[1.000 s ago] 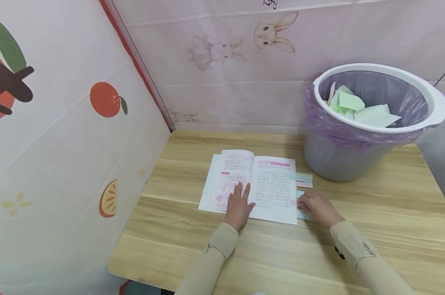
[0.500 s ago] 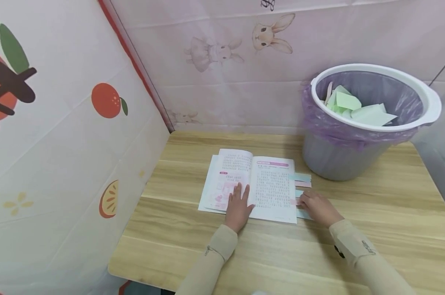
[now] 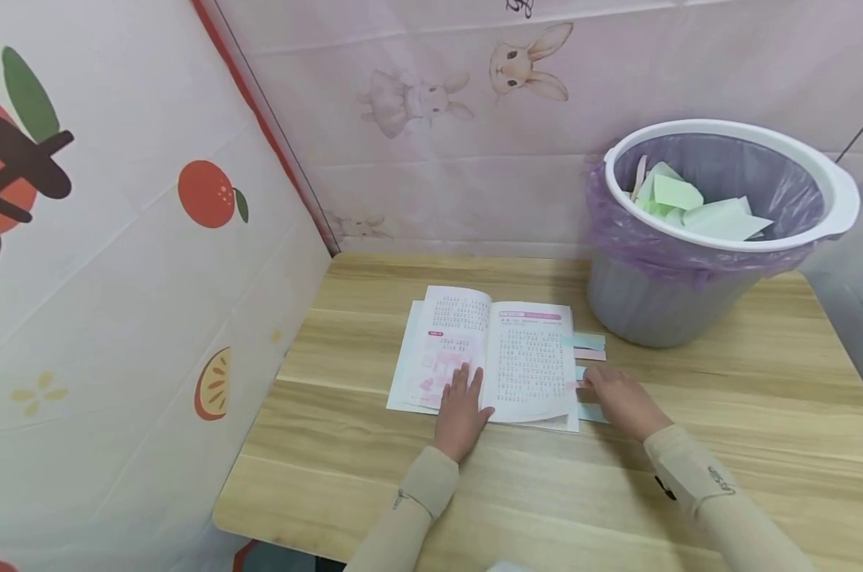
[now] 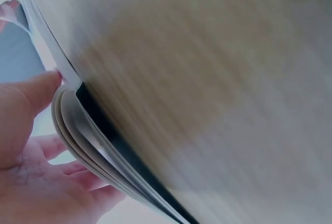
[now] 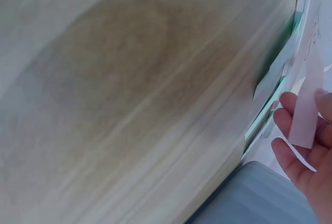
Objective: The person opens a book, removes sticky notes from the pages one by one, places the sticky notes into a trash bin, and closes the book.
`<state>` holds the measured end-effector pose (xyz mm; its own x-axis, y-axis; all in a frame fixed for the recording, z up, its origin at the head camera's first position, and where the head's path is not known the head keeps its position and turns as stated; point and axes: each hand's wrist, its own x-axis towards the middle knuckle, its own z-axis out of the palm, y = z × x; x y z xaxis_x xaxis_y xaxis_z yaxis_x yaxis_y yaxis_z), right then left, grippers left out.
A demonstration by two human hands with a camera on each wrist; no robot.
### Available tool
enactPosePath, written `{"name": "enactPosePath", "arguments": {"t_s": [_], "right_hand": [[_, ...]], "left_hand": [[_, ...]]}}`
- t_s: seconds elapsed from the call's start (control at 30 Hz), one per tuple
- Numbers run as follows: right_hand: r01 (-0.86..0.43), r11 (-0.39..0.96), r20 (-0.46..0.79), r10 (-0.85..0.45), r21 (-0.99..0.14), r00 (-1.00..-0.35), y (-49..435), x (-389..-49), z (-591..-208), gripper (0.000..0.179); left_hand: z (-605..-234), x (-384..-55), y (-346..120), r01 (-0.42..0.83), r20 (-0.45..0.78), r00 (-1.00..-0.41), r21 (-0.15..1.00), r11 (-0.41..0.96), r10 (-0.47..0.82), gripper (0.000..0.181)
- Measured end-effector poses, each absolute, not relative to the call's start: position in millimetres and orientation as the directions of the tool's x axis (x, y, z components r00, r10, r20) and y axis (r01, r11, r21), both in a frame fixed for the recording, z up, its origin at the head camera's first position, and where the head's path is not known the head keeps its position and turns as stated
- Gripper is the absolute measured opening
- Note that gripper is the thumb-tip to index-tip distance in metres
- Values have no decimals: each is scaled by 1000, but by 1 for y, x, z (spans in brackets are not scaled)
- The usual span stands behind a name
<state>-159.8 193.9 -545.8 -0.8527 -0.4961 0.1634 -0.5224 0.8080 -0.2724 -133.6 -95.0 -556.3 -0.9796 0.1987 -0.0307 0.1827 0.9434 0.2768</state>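
Observation:
An open book with printed pages lies on the wooden table. My left hand rests on it near the spine, fingers extended; in the left wrist view the thumb touches the book by its curved page edges. At the right edge, my right hand pinches a pink sticky tab between thumb and fingers. The right page's lower corner is lifted a little. Pale blue tabs and another pink tab stick out above that hand, and a blue tab below it.
A grey bin with a white rim and purple liner stands at the table's back right. Pale green paper pieces lie inside. Printed cloth walls enclose the back and left. A white object shows at the bottom edge.
My right hand has shifted slightly up and right with the pink tab, and the right page's lower corner has risen. My left hand has slid slightly down the page.

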Motion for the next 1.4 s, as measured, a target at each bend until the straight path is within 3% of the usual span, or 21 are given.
{"name": "enactPosePath", "arguments": {"t_s": [0.33,0.6,1.13,1.4], "right_hand": [[-529,796,172,-500,-295,-849,193,-164,-545,14],[-443,811,41,-464,-383,-885,194,-174,-542,11],[-335,794,-168,-472,-508,-865,196,-191,-535,7],[-387,771,-137,-515,-506,-846,195,-195,-527,10]], "left_hand": [[-557,-134,-95,172,-43,-980,289,942,193,72],[-558,-135,-95,175,-35,-981,296,939,193,72],[-562,-137,-93,166,-49,-981,310,936,190,72],[-561,-136,-93,164,-55,-980,311,936,190,72]]}}
